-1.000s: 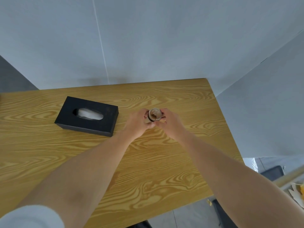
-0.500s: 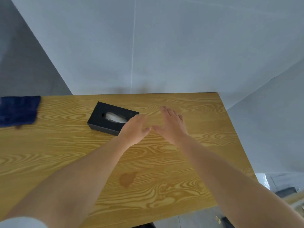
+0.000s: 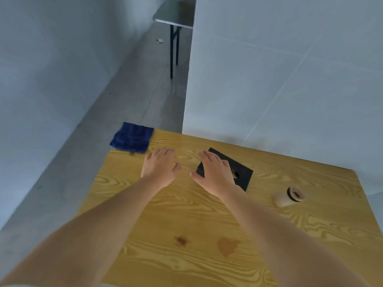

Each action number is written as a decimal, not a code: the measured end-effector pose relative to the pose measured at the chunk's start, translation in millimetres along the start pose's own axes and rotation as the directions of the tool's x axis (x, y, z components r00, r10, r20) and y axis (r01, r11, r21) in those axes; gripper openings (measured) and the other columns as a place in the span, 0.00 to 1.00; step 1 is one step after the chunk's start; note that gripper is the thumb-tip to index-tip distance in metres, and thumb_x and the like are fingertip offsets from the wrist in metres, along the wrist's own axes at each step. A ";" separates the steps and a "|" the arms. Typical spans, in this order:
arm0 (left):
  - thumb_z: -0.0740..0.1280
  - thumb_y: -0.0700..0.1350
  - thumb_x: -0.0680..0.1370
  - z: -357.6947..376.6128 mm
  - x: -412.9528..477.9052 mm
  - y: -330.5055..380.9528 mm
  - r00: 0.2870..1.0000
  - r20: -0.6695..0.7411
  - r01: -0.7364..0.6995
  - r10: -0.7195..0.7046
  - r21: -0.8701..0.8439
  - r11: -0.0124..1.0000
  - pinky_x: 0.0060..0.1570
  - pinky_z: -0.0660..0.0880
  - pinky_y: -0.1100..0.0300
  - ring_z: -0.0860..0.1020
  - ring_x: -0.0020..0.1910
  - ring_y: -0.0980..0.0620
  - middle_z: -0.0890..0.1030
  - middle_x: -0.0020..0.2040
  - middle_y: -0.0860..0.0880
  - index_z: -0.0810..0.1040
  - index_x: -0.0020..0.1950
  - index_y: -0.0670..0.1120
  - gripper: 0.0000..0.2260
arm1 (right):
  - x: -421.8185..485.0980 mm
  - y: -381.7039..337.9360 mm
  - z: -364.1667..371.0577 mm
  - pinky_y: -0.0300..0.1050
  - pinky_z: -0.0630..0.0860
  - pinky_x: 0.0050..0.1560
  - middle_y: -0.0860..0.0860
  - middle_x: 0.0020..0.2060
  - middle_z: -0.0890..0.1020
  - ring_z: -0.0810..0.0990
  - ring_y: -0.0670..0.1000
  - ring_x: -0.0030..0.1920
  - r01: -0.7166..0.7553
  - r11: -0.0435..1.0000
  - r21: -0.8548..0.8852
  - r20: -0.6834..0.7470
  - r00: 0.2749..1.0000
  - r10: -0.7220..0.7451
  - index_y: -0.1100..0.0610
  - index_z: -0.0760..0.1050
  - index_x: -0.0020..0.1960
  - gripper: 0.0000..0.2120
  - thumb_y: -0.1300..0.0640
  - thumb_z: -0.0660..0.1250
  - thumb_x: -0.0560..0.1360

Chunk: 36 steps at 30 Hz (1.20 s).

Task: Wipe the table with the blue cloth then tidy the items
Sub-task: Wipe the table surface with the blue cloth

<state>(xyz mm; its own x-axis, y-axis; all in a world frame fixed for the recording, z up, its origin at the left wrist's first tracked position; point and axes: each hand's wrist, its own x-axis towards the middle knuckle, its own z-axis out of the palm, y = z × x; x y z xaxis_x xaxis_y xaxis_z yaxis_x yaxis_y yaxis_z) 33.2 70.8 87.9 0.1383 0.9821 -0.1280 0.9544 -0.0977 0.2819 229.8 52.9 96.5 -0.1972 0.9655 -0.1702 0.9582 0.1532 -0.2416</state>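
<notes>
A dark blue cloth (image 3: 132, 137) lies on the far left corner of the wooden table (image 3: 321, 230), partly over the edge. My left hand (image 3: 159, 169) hovers open, palm down, just right of and nearer than the cloth, not touching it. My right hand (image 3: 214, 172) is open too, held over the left end of the black tissue box (image 3: 241, 171) and hiding part of it. A small beige cup (image 3: 289, 196) with a brown inside lies tipped on the table at the right. A brown liquid stain (image 3: 227, 246) and a darker spot (image 3: 181, 240) mark the near tabletop.
White wall panels (image 3: 279, 79) stand right behind the table's far edge. Grey floor (image 3: 128, 88) runs along the left side. A grey table with black legs (image 3: 175, 27) stands far back. A small brown mark (image 3: 132, 153) sits beside the cloth.
A second ago both hands held the small cup; it now lies on the table at the right. My view has swung left, and both open hands have moved left toward the cloth.
</notes>
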 end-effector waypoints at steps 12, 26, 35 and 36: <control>0.61 0.58 0.83 -10.5 8.6 -168.3 0.991 0.045 0.129 -0.127 -0.031 0.991 0.74 0.65 0.44 0.67 0.78 0.46 0.70 0.80 0.48 0.66 0.81 0.48 0.27 | 81.5 -121.4 73.7 0.60 0.59 0.79 0.51 0.84 0.60 0.60 0.54 0.82 0.005 0.999 -0.041 0.116 0.993 0.000 0.53 0.53 0.85 0.40 0.33 0.59 0.81; 0.55 0.63 0.84 67.4 153.4 -248.3 0.996 0.083 0.025 -0.021 -0.048 0.999 0.83 0.47 0.42 0.45 0.86 0.44 0.48 0.87 0.46 0.53 0.86 0.55 0.32 | 96.1 -134.4 208.8 0.55 0.41 0.83 0.46 0.85 0.39 0.33 0.47 0.83 -0.111 0.994 -0.015 0.121 0.986 0.112 0.49 0.38 0.85 0.53 0.19 0.52 0.73; 0.45 0.78 0.77 91.8 189.6 -254.3 0.994 0.104 0.011 -0.014 0.030 1.000 0.82 0.44 0.39 0.41 0.86 0.44 0.45 0.87 0.49 0.47 0.86 0.59 0.41 | 95.9 -131.9 219.8 0.54 0.40 0.83 0.46 0.85 0.38 0.33 0.47 0.83 -0.109 0.993 -0.054 0.067 0.991 0.112 0.51 0.38 0.85 0.54 0.18 0.49 0.73; 0.45 0.78 0.76 93.6 188.6 -254.4 0.996 0.093 0.009 -0.012 0.037 0.999 0.82 0.43 0.39 0.41 0.86 0.44 0.45 0.87 0.48 0.47 0.86 0.59 0.42 | 95.9 -132.3 220.6 0.54 0.40 0.83 0.47 0.85 0.38 0.34 0.47 0.83 -0.109 0.992 -0.056 0.063 0.992 0.113 0.51 0.38 0.85 0.54 0.18 0.48 0.73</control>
<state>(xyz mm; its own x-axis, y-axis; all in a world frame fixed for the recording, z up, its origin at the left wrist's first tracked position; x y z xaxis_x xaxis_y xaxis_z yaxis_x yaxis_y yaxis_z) -158.7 265.8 -97.0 0.1506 0.9640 -0.2190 0.9647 -0.0948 0.2459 38.5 78.7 -98.6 -0.1008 0.9613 -0.2565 0.9842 0.0585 -0.1673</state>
